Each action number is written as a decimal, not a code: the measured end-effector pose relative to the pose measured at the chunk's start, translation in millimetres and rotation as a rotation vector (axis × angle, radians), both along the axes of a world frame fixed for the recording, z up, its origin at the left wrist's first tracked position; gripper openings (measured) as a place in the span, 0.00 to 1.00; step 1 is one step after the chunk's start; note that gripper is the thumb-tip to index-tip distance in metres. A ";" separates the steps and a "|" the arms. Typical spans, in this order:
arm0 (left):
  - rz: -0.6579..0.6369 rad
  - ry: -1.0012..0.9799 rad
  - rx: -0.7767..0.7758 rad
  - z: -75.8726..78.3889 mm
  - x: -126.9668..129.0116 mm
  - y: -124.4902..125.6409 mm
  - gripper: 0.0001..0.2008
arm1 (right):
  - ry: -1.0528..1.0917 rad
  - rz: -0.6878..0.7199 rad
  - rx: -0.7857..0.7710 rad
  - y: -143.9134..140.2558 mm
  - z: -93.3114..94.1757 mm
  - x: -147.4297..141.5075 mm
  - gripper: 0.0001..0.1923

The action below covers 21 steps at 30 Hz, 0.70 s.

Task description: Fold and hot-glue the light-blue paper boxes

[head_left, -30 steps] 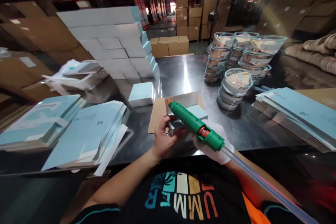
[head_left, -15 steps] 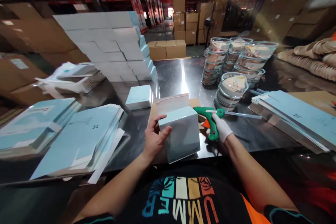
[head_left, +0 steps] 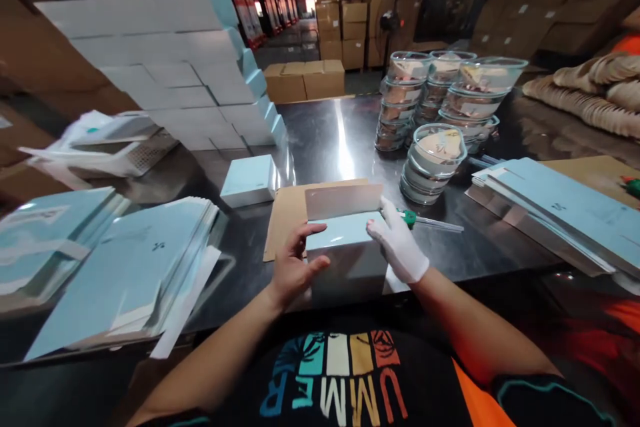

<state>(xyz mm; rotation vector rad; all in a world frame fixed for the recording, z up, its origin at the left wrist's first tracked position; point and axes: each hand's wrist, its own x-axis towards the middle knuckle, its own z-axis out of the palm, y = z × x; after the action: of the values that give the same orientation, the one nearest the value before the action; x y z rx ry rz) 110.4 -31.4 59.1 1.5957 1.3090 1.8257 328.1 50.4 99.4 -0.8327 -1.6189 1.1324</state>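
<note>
A small light-blue cardboard box (head_left: 345,230) stands on the table in front of me, its pale flap raised along the far side. My bare left hand (head_left: 299,257) grips its left side, thumb on the near face and fingers on top. At its right side, my white-gloved right hand (head_left: 400,240) is closed on the box, thumb over the top edge. Just beyond that hand lies a green glue gun (head_left: 409,217), mostly hidden, with a clear glue stick (head_left: 440,223) poking out to the right. Beneath the box is a brown cardboard sheet (head_left: 286,213).
A finished-looking blue box (head_left: 250,180) sits left, before a tall stack of boxes (head_left: 165,60). Flat blue cartons (head_left: 125,260) lie at left and more flat cartons (head_left: 570,207) at right. Stacked glass containers (head_left: 433,160) stand back right; a white basket (head_left: 125,153) is back left.
My right hand has let go of the glue gun, which now lies on the table, and has taken hold of the box's right side. My left hand still holds the left side.
</note>
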 end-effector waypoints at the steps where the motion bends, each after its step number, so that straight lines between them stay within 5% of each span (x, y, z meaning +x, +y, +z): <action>1: -0.017 0.013 -0.009 -1.8 -1.3 0.2 0.34 | -0.011 0.013 0.000 -1.1 1.8 -5.3 0.25; 5: -0.045 0.048 -0.019 -6.0 -9.8 1.6 0.35 | -0.091 0.049 0.045 3.6 -4.7 -2.5 0.23; 9: -0.090 -0.045 0.075 -8.1 -14.0 2.4 0.30 | -0.107 0.134 0.359 8.5 -18.0 11.4 0.31; 12: -0.128 -0.042 0.197 -5.8 -17.6 -0.2 0.29 | -0.089 0.215 0.494 3.4 -19.4 17.7 0.22; 16: -0.244 0.216 0.220 6.8 -26.4 -3.8 0.16 | -0.116 0.316 0.510 -7.2 -9.6 21.8 0.14; 21: -0.346 0.345 0.252 21.9 -27.8 -3.0 0.12 | -0.170 0.340 0.501 -11.0 -0.4 25.3 0.12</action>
<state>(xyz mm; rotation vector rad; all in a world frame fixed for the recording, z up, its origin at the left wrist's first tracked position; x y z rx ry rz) 82.7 -34.4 81.0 2.1927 0.8740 1.5970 353.4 39.4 99.1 -0.3390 -2.1237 0.8310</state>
